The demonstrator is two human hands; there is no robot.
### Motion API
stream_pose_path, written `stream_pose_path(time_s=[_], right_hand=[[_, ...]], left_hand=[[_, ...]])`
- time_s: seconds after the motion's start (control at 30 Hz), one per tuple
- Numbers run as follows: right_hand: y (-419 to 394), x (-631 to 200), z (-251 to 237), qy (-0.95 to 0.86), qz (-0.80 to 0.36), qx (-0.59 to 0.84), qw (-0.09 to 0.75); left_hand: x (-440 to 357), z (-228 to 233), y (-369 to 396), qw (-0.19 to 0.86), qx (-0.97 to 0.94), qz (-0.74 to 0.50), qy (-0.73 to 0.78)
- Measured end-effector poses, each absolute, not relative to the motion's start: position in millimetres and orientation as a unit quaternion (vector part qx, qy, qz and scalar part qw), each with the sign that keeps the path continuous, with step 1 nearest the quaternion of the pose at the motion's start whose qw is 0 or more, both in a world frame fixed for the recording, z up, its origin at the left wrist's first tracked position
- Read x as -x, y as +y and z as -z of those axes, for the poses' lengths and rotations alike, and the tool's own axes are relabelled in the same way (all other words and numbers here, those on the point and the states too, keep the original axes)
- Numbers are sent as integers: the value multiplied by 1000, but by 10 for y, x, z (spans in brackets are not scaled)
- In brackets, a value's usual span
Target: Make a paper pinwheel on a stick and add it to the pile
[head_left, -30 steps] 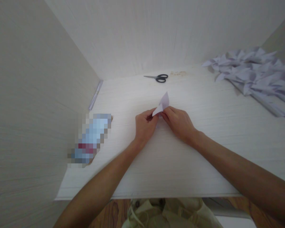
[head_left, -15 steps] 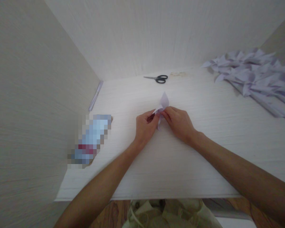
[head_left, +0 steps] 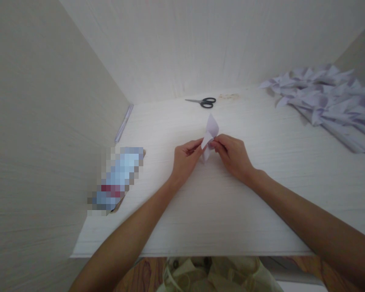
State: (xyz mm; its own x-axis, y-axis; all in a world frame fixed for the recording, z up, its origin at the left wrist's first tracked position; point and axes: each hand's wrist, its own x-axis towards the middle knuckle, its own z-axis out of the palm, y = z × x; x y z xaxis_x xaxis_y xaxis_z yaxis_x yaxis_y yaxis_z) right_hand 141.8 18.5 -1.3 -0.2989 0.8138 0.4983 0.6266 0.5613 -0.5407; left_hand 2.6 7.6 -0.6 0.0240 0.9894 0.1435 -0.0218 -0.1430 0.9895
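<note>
The left hand (head_left: pixel 186 159) and the right hand (head_left: pixel 232 155) meet over the middle of the white table (head_left: pixel 219 211), both pinching one small folded paper piece (head_left: pixel 209 134) between thumb and fingertips. The paper is pale lilac-white, creased, with a pointed flap standing up above the fingers and a shorter end hanging below, just above the table. Both forearms reach in from the near edge, wrists low, knuckles turned outward. Farther back lie black-handled scissors (head_left: pixel 204 101), closed, near the rear wall. At the far right sits a heap of folded paper shapes (head_left: pixel 325 95). A blurred object (head_left: pixel 117 178) lies by the left wall.
</note>
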Motion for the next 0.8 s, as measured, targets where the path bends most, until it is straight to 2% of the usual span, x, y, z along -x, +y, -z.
stream_pose_path(time_s=[0.53,0.8], right_hand=[[195,-1426,35,-802,-130,428,396],[201,-1433,-3,-760,-141,485,410]], left_hand=[[-19,13,88,476,-513,-536,472],[-34,60,88,505,-551,-522,412]])
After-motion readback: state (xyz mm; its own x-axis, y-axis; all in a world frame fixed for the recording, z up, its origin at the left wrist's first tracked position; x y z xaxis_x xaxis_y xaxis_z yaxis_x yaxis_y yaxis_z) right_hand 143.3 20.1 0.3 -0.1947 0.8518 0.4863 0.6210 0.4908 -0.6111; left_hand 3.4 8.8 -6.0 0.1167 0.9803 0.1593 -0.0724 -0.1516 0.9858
